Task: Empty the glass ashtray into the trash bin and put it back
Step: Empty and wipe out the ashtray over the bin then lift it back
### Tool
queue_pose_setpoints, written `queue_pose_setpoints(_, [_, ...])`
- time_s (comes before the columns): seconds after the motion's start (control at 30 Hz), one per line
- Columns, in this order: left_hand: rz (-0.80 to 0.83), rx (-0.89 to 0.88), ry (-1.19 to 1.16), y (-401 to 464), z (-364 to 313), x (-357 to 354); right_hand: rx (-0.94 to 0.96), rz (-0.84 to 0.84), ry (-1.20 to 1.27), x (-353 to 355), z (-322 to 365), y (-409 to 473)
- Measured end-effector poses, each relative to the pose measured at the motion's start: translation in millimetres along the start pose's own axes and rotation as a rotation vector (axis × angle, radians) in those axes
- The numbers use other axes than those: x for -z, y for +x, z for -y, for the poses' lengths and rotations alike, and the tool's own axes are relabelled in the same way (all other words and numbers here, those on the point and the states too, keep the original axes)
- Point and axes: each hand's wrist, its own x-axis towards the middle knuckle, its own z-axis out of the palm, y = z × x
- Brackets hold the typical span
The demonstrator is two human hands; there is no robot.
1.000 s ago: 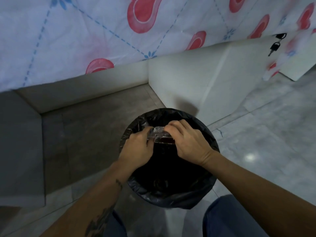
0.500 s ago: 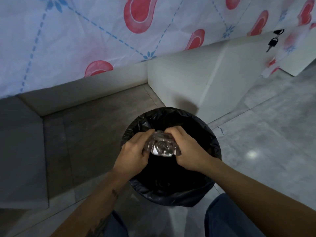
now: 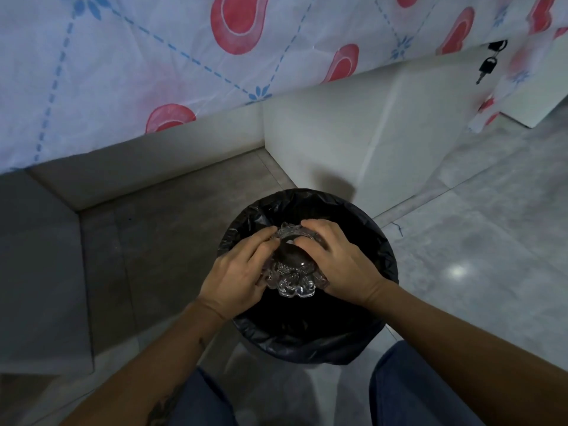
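Note:
The clear cut-glass ashtray hangs over the mouth of the round trash bin, which is lined with a black bag. My left hand grips its left side and my right hand grips its right side. The ashtray is turned so that its round base faces me, and its scalloped rim shows at the near edge. I cannot see what lies inside the dark bin.
A white cabinet stands behind the bin, draped with a cloth of red shapes and blue dashes. Keys hang at the upper right. Grey floor tiles spread to the right. My knees in jeans are just below the bin.
Both hands have rolled the ashtray from edge-on to base-up over the bin. The ashtray has shifted slightly toward me. The bin has stayed in place.

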Motion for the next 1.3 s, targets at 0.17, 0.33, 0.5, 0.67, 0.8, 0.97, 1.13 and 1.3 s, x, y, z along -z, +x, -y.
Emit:
queue_pose_setpoints(0.17, [-0.002, -0.001, -0.004, 1.8, 3.7, -0.5, -0.012, 0.053, 0.0, 0.7, 1.1, 5.7])
queue_pose_setpoints(0.33, [-0.012, 0.001, 0.019, 8.3, 5.1, 4.4, -0.032, 0.001, 0.0, 0.7, 2.4, 10.1])
queue_pose_setpoints(0.5, [0.002, -0.017, 0.072, 11.3, 8.1, 7.2, -0.037, -0.014, -0.011, 0.2, 1.4, 8.6])
queue_pose_setpoints(0.67, [0.008, -0.067, 0.111, 15.5, 11.2, 10.6, -0.029, 0.01, -0.016, 0.3, -2.1, 7.7])
queue_pose_setpoints(0.8, [0.002, -0.104, 0.11, 17.2, 11.5, 13.4, -0.024, 0.0, 0.008, 0.0, -5.6, 5.1])
queue_pose_setpoints(0.97, [-0.042, -0.153, 0.118, 17.6, 13.3, 15.5, -0.04, -0.015, 0.034, 4.5, -2.6, 3.0])
queue_pose_setpoints(1.13, [-0.049, -0.17, 0.117, 19.1, 10.8, 20.0, -0.037, -0.029, 0.03, 6.0, -2.1, 3.8])
queue_pose_setpoints(1.3, [-0.116, -0.185, 0.07, 18.9, 17.1, 8.1, -0.031, -0.036, -0.04, 5.8, -4.0, 1.7])
